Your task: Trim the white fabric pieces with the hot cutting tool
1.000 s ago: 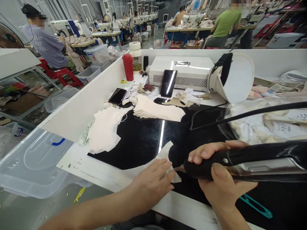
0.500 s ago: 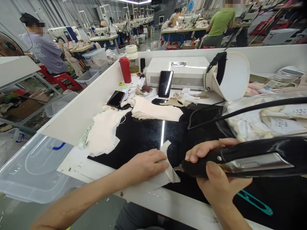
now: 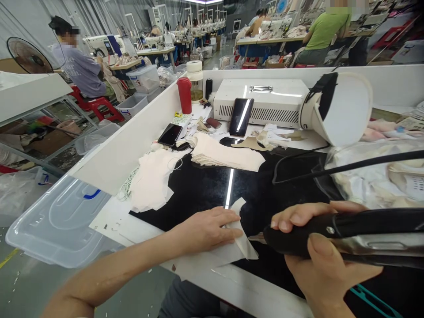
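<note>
My left hand point(image 3: 207, 232) lies on a pale cream fabric piece point(image 3: 244, 245) near the front edge of the work surface. Its fingers are stretched out and press the cloth down flat. My right hand point(image 3: 318, 260) is wrapped around a black handheld tool with a metal lever point(image 3: 357, 229), the thumb by the lever. The tool's narrow metal tip points left, just beside the fabric piece; whether it touches is unclear. A stack of cream fabric pieces point(image 3: 228, 154) lies farther back on the black surface point(image 3: 205, 185). Another pile of fabric pieces point(image 3: 150, 181) sits to the left.
At the back stand a white vented metal box point(image 3: 261, 99), a propped phone point(image 3: 241, 117), a red cup point(image 3: 184, 95) and a white cone-shaped shade point(image 3: 346, 108). A black cable point(image 3: 364, 168) crosses the right side, before a plastic bag of fabric point(image 3: 391, 172). A turquoise tool point(image 3: 374, 300) lies lower right.
The camera view has swung slightly left, so everything sits farther right in the picture. My hands keep nearly the same places at the fabric piece and the tool.
</note>
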Demonstrator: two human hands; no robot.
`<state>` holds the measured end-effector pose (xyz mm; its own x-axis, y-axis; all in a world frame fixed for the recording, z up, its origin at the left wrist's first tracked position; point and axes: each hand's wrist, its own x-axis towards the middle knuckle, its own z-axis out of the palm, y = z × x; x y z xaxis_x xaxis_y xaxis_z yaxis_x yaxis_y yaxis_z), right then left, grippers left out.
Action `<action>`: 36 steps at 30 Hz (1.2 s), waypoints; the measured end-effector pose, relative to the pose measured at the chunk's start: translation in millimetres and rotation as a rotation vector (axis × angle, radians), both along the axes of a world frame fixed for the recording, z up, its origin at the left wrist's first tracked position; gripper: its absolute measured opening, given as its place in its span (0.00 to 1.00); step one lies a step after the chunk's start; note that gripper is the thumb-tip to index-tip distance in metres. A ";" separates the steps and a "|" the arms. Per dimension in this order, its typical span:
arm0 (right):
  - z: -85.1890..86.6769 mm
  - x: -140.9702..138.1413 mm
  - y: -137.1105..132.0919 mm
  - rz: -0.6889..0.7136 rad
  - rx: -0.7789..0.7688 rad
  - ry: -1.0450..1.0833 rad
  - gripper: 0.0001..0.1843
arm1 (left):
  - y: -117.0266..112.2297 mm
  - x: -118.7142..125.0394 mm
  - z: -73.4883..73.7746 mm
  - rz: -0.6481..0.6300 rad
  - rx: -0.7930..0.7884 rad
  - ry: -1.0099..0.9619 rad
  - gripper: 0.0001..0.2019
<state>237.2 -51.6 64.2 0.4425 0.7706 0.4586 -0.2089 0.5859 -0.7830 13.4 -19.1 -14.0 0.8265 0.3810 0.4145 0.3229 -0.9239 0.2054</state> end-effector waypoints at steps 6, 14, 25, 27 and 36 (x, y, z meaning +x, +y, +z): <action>0.9 -4.1 10.0 -0.066 0.014 -0.002 0.25 | -0.8 0.3 -1.1 -0.014 -0.024 0.017 0.12; -0.3 -7.7 14.1 -0.037 0.002 -0.002 0.23 | -1.9 1.7 -5.1 0.011 -0.009 0.005 0.12; -2.7 -11.4 21.7 -0.055 0.023 -0.007 0.24 | -4.4 2.6 -1.3 0.024 -0.069 0.020 0.12; -3.2 -11.0 20.9 -0.059 0.018 -0.015 0.24 | -9.9 4.3 0.2 0.037 -0.068 0.031 0.12; -6.3 -8.4 18.3 -0.053 0.021 -0.042 0.25 | 10.8 8.0 11.6 0.016 -0.057 0.005 0.12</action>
